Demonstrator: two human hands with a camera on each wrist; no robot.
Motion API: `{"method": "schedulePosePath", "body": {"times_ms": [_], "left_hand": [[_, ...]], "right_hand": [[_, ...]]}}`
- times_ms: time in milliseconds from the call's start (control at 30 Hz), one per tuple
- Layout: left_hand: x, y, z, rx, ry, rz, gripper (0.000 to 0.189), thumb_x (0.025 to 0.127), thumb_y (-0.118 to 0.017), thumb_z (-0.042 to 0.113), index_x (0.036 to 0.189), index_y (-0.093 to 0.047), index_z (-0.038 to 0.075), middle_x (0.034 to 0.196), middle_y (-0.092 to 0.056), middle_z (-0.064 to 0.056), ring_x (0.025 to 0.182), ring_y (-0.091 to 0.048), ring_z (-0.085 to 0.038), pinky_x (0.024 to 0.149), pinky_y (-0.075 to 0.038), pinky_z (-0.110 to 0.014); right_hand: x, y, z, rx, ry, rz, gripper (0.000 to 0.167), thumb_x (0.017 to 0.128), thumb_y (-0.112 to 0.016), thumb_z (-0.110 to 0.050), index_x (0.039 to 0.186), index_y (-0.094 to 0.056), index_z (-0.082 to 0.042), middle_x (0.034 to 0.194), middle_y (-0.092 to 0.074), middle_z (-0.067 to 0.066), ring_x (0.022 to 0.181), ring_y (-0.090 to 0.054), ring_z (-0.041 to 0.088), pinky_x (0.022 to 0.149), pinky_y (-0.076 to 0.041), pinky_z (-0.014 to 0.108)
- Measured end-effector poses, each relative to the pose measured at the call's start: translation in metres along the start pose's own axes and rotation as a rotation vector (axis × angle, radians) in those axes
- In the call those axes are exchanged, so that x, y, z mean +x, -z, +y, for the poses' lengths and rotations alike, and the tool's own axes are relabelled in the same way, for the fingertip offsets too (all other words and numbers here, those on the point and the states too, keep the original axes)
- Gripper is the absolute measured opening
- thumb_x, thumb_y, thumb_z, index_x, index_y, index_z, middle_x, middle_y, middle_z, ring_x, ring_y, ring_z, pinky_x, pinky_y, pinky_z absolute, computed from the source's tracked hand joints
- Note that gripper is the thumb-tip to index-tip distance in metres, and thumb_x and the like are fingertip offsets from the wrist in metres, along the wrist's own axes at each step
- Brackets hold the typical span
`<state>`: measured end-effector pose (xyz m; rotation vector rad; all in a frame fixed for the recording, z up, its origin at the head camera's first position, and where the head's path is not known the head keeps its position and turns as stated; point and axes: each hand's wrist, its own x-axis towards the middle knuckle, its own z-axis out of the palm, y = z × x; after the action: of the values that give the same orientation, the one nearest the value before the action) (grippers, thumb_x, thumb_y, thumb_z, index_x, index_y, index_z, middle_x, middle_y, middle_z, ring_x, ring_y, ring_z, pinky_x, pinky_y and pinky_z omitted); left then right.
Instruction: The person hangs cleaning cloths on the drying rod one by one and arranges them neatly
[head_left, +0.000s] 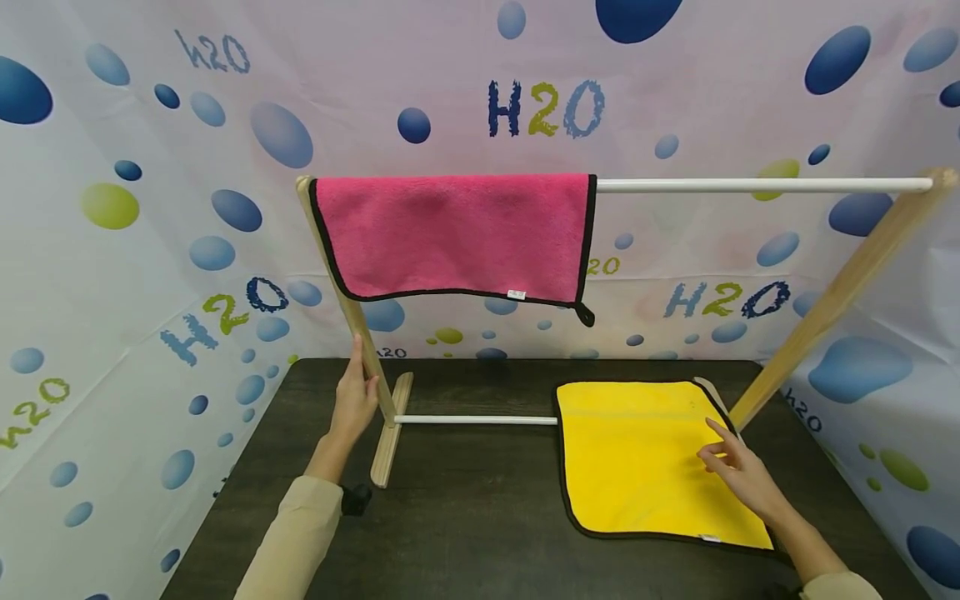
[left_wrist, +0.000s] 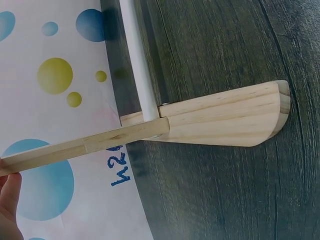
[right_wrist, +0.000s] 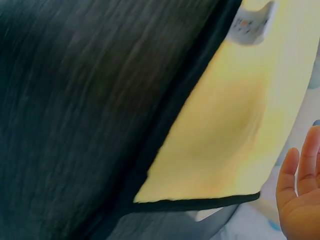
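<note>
My left hand [head_left: 354,398] grips the left wooden post [left_wrist: 85,145] of a drying rack partway up, and the thumb shows against it in the left wrist view. Over the left half of the upper white rail [head_left: 757,186] hangs a pink towel [head_left: 457,237] with black edging and a corner loop. A yellow towel [head_left: 645,467], also black-edged, covers the right part of the lower white rail [head_left: 480,420]. Above its right side is my right hand [head_left: 742,477], its fingers loosely spread and holding nothing. In the right wrist view those fingers [right_wrist: 286,180] appear apart from the cloth.
The rack's left foot [left_wrist: 225,115] rests on a dark wood-grain table [head_left: 465,517]. A slanted right post [head_left: 840,300] rises past the yellow towel. Behind and at the sides hangs a white sheet [head_left: 360,75] printed with bubbles and "H2O".
</note>
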<state>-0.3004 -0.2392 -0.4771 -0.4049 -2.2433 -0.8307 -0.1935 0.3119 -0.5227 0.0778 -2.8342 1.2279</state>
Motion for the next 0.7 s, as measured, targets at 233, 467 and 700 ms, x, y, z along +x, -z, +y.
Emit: {"method": "schedulePosePath", "body": {"times_ms": [233, 467, 700], "left_hand": [[0.001, 0.0, 0.001, 0.005, -0.006, 0.001, 0.081, 0.078, -0.056, -0.018, 0.145, -0.016, 0.003, 0.129, -0.04, -0.034, 0.104, -0.05, -0.047, 0.071, -0.048, -0.051], [0.001, -0.001, 0.002, 0.012, -0.025, 0.019, 0.086, 0.077, -0.057, -0.019, 0.147, -0.013, 0.008, 0.124, -0.044, -0.036, 0.101, -0.051, -0.048, 0.07, -0.047, -0.051], [0.0, -0.001, 0.001, 0.021, -0.013, 0.009, 0.085, 0.078, -0.057, -0.018, 0.147, -0.013, 0.008, 0.126, -0.043, -0.036, 0.102, -0.051, -0.047, 0.069, -0.047, -0.051]], "right_hand": [[-0.001, 0.006, 0.018, -0.036, -0.075, -0.007, 0.059, 0.096, -0.047, -0.02, 0.14, -0.02, 0.008, 0.1, -0.057, 0.023, 0.082, -0.058, 0.024, 0.068, -0.045, 0.027], [-0.002, 0.011, 0.032, -0.096, -0.074, 0.017, 0.059, 0.095, -0.048, -0.02, 0.136, -0.023, 0.013, 0.1, -0.056, 0.024, 0.083, -0.054, 0.026, 0.063, -0.043, 0.023], [0.003, 0.012, 0.043, -0.119, -0.131, 0.027, 0.06, 0.095, -0.047, -0.022, 0.135, -0.021, 0.014, 0.113, -0.041, 0.035, 0.089, -0.05, 0.041, 0.066, -0.047, 0.039]]}}
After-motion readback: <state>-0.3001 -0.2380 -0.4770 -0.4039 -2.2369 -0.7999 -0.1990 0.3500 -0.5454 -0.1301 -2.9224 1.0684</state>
